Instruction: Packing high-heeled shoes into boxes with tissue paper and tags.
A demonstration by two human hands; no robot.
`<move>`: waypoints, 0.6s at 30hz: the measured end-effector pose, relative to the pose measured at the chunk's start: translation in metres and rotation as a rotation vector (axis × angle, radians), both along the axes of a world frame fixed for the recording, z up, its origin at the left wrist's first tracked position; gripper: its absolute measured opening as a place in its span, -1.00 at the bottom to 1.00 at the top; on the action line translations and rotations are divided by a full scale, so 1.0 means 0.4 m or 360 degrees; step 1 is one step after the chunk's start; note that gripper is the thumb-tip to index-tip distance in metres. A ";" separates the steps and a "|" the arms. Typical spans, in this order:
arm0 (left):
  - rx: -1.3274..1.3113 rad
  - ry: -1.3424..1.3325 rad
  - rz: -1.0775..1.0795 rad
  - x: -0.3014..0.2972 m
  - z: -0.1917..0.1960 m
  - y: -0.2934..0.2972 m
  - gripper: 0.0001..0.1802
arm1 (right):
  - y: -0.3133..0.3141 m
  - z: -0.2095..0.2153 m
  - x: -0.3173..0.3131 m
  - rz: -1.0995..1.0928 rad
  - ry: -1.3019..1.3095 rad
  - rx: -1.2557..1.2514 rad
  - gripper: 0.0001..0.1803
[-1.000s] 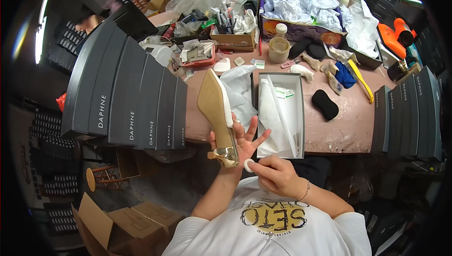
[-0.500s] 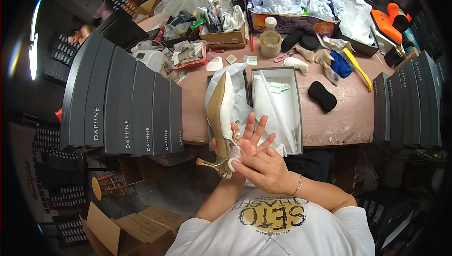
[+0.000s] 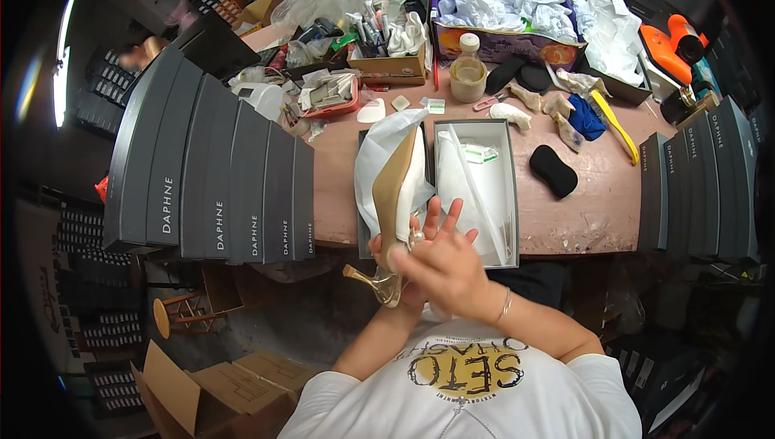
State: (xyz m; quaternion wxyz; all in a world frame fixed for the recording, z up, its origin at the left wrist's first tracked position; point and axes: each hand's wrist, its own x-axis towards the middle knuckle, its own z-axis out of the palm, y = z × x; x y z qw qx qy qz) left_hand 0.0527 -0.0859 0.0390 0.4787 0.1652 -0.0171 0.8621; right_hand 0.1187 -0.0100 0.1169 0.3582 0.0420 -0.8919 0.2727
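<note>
My left hand (image 3: 377,247) holds a high-heeled shoe (image 3: 386,189), toe pointing away and its tan sole turned toward the left. The upper is white and pointed; the slim heel is gold and sticks out to the left. Several of the left hand's fingers stretch out past the shoe. Over the heel end works my right hand (image 3: 456,273), smeared by motion, with a small pale pad pinched at its fingertips against the shoe. Beneath the shoe lies an open grey shoebox (image 3: 363,233) with white tissue paper (image 3: 375,144). Beside it is the other tray (image 3: 510,197), with folded paper and small packets inside.
Dark shoeboxes (image 3: 206,172) stand in a row at the left, more shoeboxes (image 3: 694,180) at the right. A black pad (image 3: 553,171), yellow-handled brush (image 3: 617,128), blue cloth (image 3: 587,116) and liquid bottle (image 3: 468,75) lie beyond. A purple box (image 3: 517,45) holds crumpled paper.
The shoe has tipped slightly to the right at its toe, over the tissue. My right fingertips have moved up along the heel end toward the sole.
</note>
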 end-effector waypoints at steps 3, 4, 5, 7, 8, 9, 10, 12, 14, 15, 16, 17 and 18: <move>-0.0105 -0.0344 -0.0108 -0.025 0.049 0.026 -0.42 | -0.013 -0.011 0.010 0.0133 -0.0014 0.0010 -0.51; -0.0095 -0.0267 -0.0168 -0.055 0.053 0.035 -0.43 | -0.032 -0.008 0.031 0.0280 -0.0077 0.0060 -0.51; -0.0089 -0.0197 -0.0211 -0.076 0.053 0.035 -0.43 | -0.056 -0.012 0.056 0.0444 -0.0146 0.0107 -0.52; -0.0123 -0.0299 -0.0162 -0.085 0.073 0.030 -0.43 | -0.051 -0.032 0.074 0.0629 -0.0307 0.0000 -0.52; -0.0115 -0.0281 -0.0132 -0.097 0.079 0.027 -0.43 | -0.019 -0.019 0.084 0.0618 -0.0367 -0.0103 -0.53; -0.0108 -0.0264 -0.0103 -0.108 0.080 0.023 -0.43 | 0.017 -0.010 0.092 0.0603 -0.0430 -0.0205 -0.53; -0.0083 -0.0294 -0.0076 -0.119 0.074 0.015 -0.42 | 0.059 -0.009 0.099 0.0441 -0.0417 -0.0211 -0.54; -0.0153 -0.0278 -0.0042 -0.144 0.047 0.008 -0.42 | 0.161 0.003 0.097 0.0040 -0.0390 -0.0174 -0.58; -0.0251 -0.0309 -0.0005 -0.161 0.046 0.002 -0.39 | 0.300 0.003 0.081 -0.0301 -0.0386 -0.0011 -0.59; -0.0299 -0.0319 -0.0002 -0.171 0.046 0.006 -0.38 | 0.368 -0.012 0.068 -0.0446 -0.0400 0.0114 -0.57; -0.0427 -0.0320 0.0010 -0.186 0.037 -0.003 -0.37 | 0.415 -0.010 0.036 -0.0644 -0.0400 0.0419 -0.55; -0.0551 -0.0331 0.0019 -0.204 0.016 -0.015 -0.35 | 0.452 -0.011 0.024 -0.0837 -0.0412 0.0735 -0.53; -0.0572 -0.0261 -0.0107 -0.251 -0.033 -0.046 -0.34 | 0.458 -0.016 0.028 -0.0789 -0.0405 0.0679 -0.52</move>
